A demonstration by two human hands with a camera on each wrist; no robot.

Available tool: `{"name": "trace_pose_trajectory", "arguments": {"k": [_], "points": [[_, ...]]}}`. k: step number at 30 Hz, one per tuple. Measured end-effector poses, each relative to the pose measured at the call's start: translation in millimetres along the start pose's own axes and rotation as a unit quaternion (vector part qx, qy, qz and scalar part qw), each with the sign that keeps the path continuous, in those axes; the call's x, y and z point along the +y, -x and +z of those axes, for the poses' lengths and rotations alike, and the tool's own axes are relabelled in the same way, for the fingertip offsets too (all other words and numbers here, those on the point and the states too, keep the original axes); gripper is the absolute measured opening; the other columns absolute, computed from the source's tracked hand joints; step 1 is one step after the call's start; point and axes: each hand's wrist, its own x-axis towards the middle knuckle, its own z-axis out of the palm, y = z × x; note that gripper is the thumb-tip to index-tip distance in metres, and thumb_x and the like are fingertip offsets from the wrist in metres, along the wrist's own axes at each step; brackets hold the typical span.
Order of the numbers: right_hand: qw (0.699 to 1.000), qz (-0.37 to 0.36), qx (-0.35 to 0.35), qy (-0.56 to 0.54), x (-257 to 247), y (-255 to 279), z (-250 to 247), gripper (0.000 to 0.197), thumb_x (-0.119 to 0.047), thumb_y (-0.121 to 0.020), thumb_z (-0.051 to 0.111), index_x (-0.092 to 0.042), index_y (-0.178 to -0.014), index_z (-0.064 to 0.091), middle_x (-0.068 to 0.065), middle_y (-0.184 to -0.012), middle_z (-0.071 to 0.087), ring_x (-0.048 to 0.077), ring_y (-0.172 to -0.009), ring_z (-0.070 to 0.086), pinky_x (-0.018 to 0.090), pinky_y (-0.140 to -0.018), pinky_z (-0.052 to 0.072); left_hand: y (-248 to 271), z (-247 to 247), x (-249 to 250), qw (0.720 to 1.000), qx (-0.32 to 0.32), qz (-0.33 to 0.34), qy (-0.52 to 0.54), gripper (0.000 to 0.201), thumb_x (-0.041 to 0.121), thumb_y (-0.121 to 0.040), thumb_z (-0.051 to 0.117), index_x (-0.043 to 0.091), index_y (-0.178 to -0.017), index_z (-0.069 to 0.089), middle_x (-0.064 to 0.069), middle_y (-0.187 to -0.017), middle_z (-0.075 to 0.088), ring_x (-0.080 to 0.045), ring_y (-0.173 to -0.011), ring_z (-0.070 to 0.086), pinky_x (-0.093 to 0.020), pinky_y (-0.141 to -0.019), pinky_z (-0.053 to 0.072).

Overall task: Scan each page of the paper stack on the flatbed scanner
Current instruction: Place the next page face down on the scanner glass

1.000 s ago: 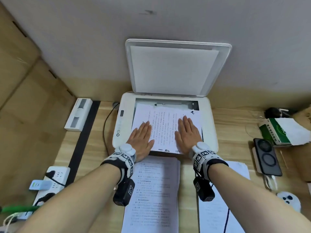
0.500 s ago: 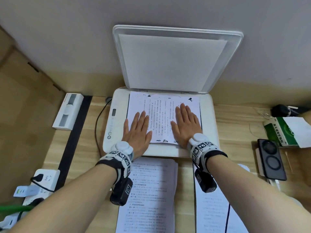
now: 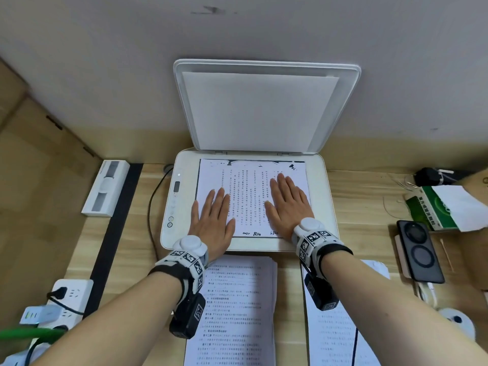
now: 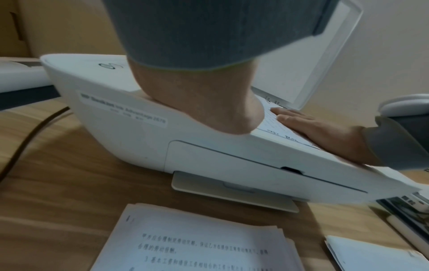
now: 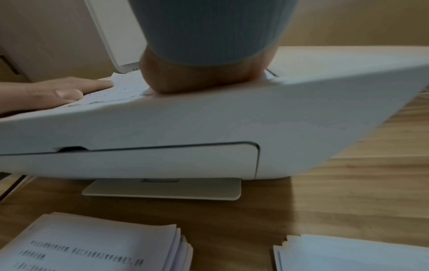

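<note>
**Both palms flat on the page, sheet now square on the glass**

One printed page (image 3: 248,196) lies on the bed of the flatbed scanner (image 3: 319,207), long axis running away from the person toward the hinge, its far edge tucked up against the back of the glass. The handwritten marks sit at the near edge, and the text columns run along that same long axis. The scanner lid (image 3: 266,107) stands raised against the wall.

The left hand (image 3: 211,223) lies open, fingers straight and together, pressing the page's left side with the heel over the scanner's near rim. The right hand (image 3: 287,204) is equally open and flat on the right side, fingertips reaching further up the sheet.

Count it out: one page on the glass, two hands, and two piles on the desk (image 3: 126,247) in front of the scanner, namely a paper stack (image 3: 237,307) with print showing on the left, and a second pile (image 3: 332,336) on the right.

Against a second ago, the page has slid back: the dark strip of bare glass beyond its far edge is gone, and both hands have travelled forward with it.
</note>
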Motion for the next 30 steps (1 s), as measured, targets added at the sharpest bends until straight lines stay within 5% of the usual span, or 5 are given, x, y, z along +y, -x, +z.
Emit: {"name": "trace_pose_trajectory", "arguments": {"k": [12,18,23,26,30], "points": [[1.0,-0.001,0.013,-0.004,-1,-2,0,0.069,-0.051,-0.103,0.023,-0.021,-0.161,0.002,0.0,-0.168,-0.008,0.018,-0.154,-0.009,0.035,-0.122,-0.004,1,-7,2,0.999,-0.022,-0.007,-0.032,0.071,0.05,-0.091,-0.005,0.019,-0.155,-0.009,0.002,-0.161,-0.019,-0.019,-0.148,-0.019,-0.05,-0.12,0.0],[0.999,-0.042,0.012,0.02,1,-11,-33,0.057,-0.047,-0.096,0.036,-0.013,-0.141,0.039,0.006,-0.15,0.037,0.028,-0.136,0.036,0.044,-0.105,0.041,-11,-35,5,0.998,-0.055,-0.001,-0.041,0.065,0.05,-0.094,0.029,0.018,-0.15,0.022,-0.002,-0.162,0.009,-0.026,-0.147,0.011,-0.051,-0.115,0.021],[0.999,-0.013,-0.038,0.028,-8,-17,-65,0.056,-0.049,-0.101,0.032,-0.013,-0.141,0.047,0.007,-0.151,0.044,0.025,-0.137,0.041,0.039,-0.106,0.04,-35,-72,8,0.995,-0.096,-0.017,0.014,0.048,0.048,-0.091,0.037,0.017,-0.125,0.048,-0.004,-0.137,0.042,-0.025,-0.121,0.04,-0.044,-0.094,0.041],[1.0,-0.011,0.0,0.014,-19,-23,-96,0.068,-0.055,-0.095,0.021,-0.011,-0.14,0.047,0.008,-0.146,0.049,0.026,-0.132,0.044,0.037,-0.104,0.04,-62,-123,4,0.998,0.024,0.017,0.063,0.041,0.037,-0.092,0.042,0.015,-0.126,0.05,-0.004,-0.133,0.048,-0.024,-0.122,0.045,-0.041,-0.096,0.043],[0.995,-0.044,0.085,0.026,-31,-31,-144,0.052,-0.04,-0.102,0.04,-0.012,-0.146,0.042,0.007,-0.149,0.045,0.026,-0.135,0.042,0.038,-0.107,0.038,-92,-200,-2,0.966,0.249,0.056,0.038,0.056,0.017,-0.078,0.056,0.01,-0.133,0.046,-0.01,-0.147,0.037,-0.028,-0.135,0.034,-0.043,-0.106,0.037]]}}
